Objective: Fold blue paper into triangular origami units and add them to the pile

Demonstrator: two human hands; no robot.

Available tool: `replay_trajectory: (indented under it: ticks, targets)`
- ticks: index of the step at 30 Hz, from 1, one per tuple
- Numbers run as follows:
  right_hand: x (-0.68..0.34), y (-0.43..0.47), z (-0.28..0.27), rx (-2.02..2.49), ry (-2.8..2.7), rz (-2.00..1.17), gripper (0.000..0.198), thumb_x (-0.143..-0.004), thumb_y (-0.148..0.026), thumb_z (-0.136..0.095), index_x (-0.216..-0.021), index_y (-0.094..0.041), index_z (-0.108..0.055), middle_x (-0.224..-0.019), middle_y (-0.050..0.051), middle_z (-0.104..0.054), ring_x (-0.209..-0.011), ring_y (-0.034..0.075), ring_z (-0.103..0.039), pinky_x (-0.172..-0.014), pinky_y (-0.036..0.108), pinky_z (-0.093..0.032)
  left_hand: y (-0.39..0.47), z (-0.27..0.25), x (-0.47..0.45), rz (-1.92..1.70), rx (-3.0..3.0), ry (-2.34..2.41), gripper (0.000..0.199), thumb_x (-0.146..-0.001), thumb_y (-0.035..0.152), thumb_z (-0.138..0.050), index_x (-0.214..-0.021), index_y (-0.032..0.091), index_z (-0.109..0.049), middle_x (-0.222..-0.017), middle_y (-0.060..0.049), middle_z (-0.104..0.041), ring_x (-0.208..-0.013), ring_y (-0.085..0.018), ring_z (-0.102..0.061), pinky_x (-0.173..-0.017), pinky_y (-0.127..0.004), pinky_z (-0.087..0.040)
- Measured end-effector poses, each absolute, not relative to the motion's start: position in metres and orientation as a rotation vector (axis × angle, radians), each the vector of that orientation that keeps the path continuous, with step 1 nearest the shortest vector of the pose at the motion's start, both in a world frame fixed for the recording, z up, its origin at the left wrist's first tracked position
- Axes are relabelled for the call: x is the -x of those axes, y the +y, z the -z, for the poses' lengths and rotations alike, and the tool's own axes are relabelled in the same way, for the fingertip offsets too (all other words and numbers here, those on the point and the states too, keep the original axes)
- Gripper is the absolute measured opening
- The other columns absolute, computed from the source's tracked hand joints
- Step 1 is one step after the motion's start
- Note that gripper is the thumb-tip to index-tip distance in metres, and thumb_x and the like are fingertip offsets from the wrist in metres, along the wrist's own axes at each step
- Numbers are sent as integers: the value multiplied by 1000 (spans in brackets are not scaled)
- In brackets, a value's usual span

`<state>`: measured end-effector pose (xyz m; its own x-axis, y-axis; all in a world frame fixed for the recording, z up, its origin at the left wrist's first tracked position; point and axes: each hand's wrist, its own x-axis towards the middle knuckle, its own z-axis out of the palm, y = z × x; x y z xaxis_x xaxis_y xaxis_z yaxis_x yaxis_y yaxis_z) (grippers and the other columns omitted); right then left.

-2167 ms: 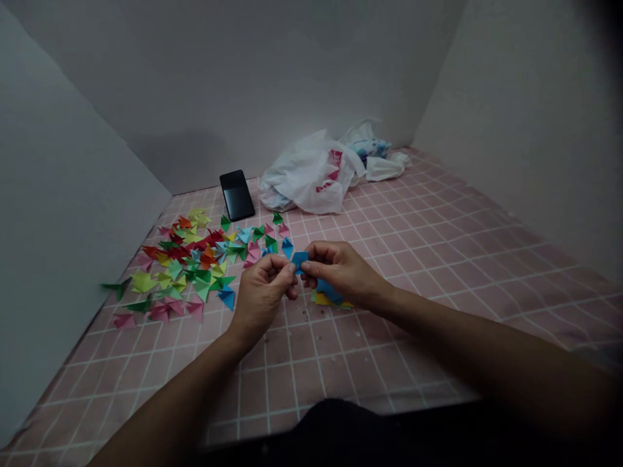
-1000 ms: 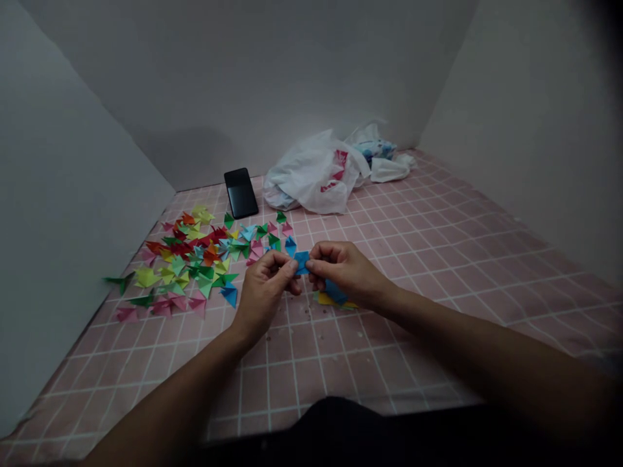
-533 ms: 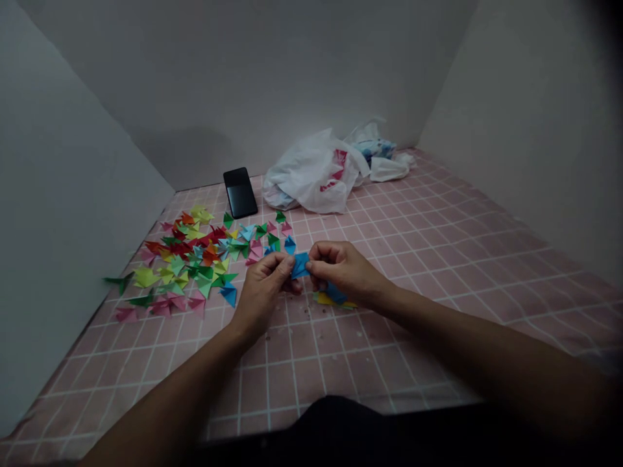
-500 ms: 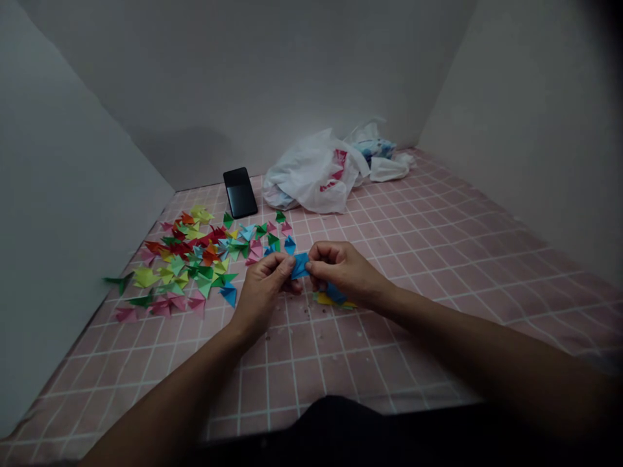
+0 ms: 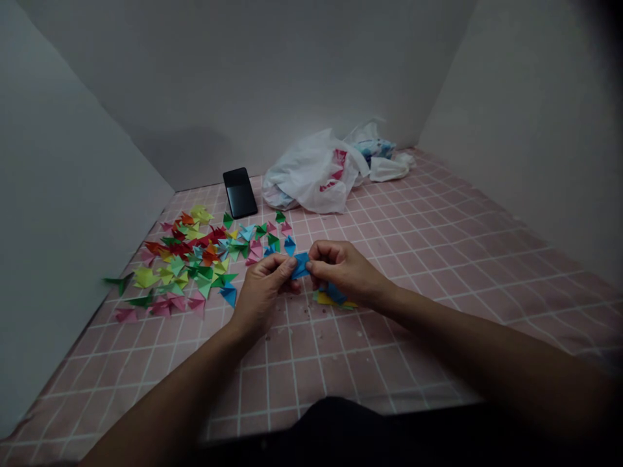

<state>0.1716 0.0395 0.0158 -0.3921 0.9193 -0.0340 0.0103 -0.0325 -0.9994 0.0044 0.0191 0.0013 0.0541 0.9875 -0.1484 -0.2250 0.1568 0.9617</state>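
A small piece of folded blue origami paper [image 5: 300, 265] is held up between my two hands. My left hand [image 5: 265, 282] pinches its left side between thumb and fingers. On the other side, my right hand [image 5: 343, 269] grips the right edge with thumb and forefinger. Partly hidden under my right hand, a small stack of coloured paper squares [image 5: 335, 297], blue and yellow among them, lies on the cloth. Many folded paper cranes [image 5: 195, 259] in red, green, yellow, pink and blue spread out to the left of my left hand.
A black smartphone [image 5: 240, 192] lies behind the cranes. Crumpled white plastic bags [image 5: 311, 170] sit against the back wall, with a blue-patterned packet [image 5: 377, 148] beside them. Pink checked cloth [image 5: 438, 233] covers the surface, and pale walls rise on three sides.
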Motion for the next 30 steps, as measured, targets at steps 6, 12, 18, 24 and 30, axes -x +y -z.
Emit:
replay_trajectory:
  ticks: [6, 12, 18, 24, 30]
  targets:
    - [-172, 40, -16, 1026, -1507, -1498, 12, -74, -23, -61, -66, -19, -53, -55, -4, -57, -49, 8, -49, -49, 22, -38, 20, -2, -5, -1157, -828, 1046, 41, -57, 43, -92, -67, 16, -63, -63, 6, -54, -52, -5, -53, -52, -18, -47]
    - [-172, 40, -14, 1026, -1516, -1485, 12, -73, -25, -61, -66, -19, -54, -56, -4, -57, -49, 9, -50, -49, 22, -38, 21, -1, -4, -1170, -879, 1051, 39, -59, 42, -91, -66, 16, -63, -65, 6, -56, -52, -5, -52, -53, -18, -45]
    - [-172, 40, -14, 1025, -1523, -1481, 12, -73, -26, -61, -67, -20, -54, -57, -4, -57, -50, 9, -48, -48, 22, -37, 21, 1, -4, -1166, -868, 1063, 39, -59, 42, -92, -67, 16, -63, -66, 6, -57, -53, -5, -53, -53, -18, -46]
    - [-172, 41, -15, 1033, -1541, -1461, 13, -72, -27, -61, -66, -19, -53, -56, -4, -54, -51, 9, -47, -49, 23, -36, 19, 0, -6, -1187, -782, 1019, 40, -58, 43, -93, -68, 16, -64, -65, 6, -55, -54, -6, -52, -53, -18, -49]
    - [-172, 39, -16, 1044, -1531, -1486, 12, -72, -27, -61, -67, -20, -53, -57, -4, -55, -51, 9, -47, -49, 23, -36, 20, 1, -5, -1174, -803, 1013, 39, -58, 41, -93, -67, 16, -65, -65, 6, -55, -53, -5, -53, -53, -16, -49]
